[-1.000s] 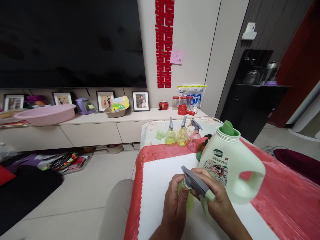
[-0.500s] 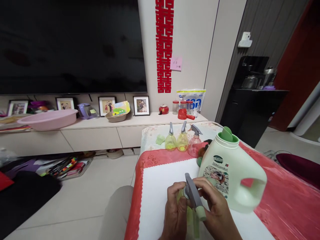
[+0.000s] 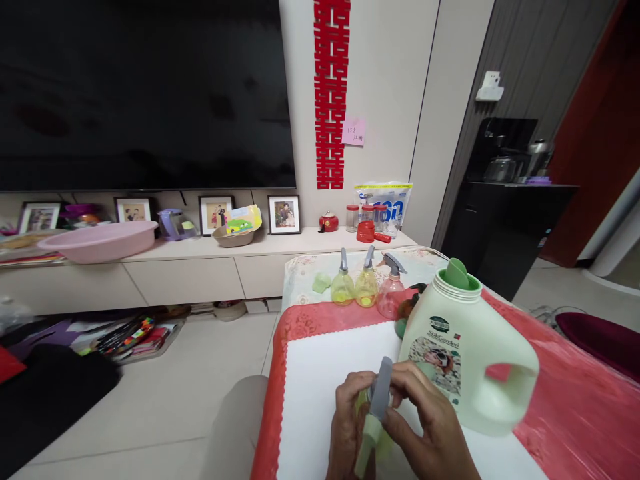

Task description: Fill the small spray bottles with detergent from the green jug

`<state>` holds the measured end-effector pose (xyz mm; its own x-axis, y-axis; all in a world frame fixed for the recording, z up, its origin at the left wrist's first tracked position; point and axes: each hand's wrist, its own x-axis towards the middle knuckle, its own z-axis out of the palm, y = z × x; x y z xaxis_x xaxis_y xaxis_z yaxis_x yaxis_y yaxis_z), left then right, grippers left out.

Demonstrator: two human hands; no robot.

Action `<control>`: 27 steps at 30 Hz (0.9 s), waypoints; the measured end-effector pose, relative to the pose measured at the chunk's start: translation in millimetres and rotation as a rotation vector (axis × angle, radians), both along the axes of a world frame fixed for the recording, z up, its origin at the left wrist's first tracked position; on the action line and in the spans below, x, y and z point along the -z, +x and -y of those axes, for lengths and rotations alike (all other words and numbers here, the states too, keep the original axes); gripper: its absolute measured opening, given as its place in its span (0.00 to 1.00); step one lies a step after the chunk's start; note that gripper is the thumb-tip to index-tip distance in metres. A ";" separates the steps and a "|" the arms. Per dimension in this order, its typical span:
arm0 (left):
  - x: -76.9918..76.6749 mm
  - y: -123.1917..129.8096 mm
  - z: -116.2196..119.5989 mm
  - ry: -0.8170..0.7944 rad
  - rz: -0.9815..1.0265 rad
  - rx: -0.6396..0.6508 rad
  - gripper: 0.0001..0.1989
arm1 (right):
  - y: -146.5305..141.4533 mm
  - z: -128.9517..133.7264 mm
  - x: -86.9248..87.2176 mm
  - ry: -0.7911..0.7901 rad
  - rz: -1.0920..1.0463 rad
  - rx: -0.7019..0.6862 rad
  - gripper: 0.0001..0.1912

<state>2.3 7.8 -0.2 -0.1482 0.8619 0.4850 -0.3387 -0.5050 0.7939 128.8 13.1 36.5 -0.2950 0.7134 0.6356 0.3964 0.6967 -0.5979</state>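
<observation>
A spray bottle with a grey trigger head [image 3: 381,390] and a pale green nozzle end is between my hands, over a white sheet. My left hand [image 3: 346,420] wraps round its yellowish body just below the neck. Thumb and fingers of my right hand [image 3: 434,427] are closed on the grey head from the right side. Most of the bottle's body is hidden by the hands. Close behind my right hand stands a large pale green jug [image 3: 465,347], its mouth uncapped, with a green piece [image 3: 457,273] sticking out.
Two yellow spray bottles [image 3: 367,288] and a pink one [image 3: 391,293] stand at the table's far edge, beside a pale green crumpled piece [image 3: 321,283]. Red cloth [image 3: 575,373] covers the table under the white sheet [image 3: 320,400]. Jars and a bag [image 3: 397,200] sit on the cabinet behind.
The grey spray head has turned, its nozzle end swinging from lower right to lower left. My right fingers have shifted along with it; the left hand still grips the bottle.
</observation>
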 end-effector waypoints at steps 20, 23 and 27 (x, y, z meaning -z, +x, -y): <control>-16.9 -6.3 5.5 -0.225 -0.191 -0.084 0.20 | -4.9 1.7 12.5 -0.109 -0.100 0.058 0.08; -17.0 -5.2 5.7 -0.226 -0.207 -0.088 0.21 | -1.9 2.3 3.7 -0.201 -0.100 -0.065 0.10; -12.4 -5.6 6.7 -0.263 -0.175 -0.123 0.20 | -0.2 1.1 -0.9 -0.245 -0.130 -0.107 0.11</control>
<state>-3.3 1.1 12.1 -0.1930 0.9415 0.2762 -0.1345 -0.3042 0.9431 128.6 12.0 37.4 -0.3041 0.8194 0.4859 0.2371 0.5591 -0.7945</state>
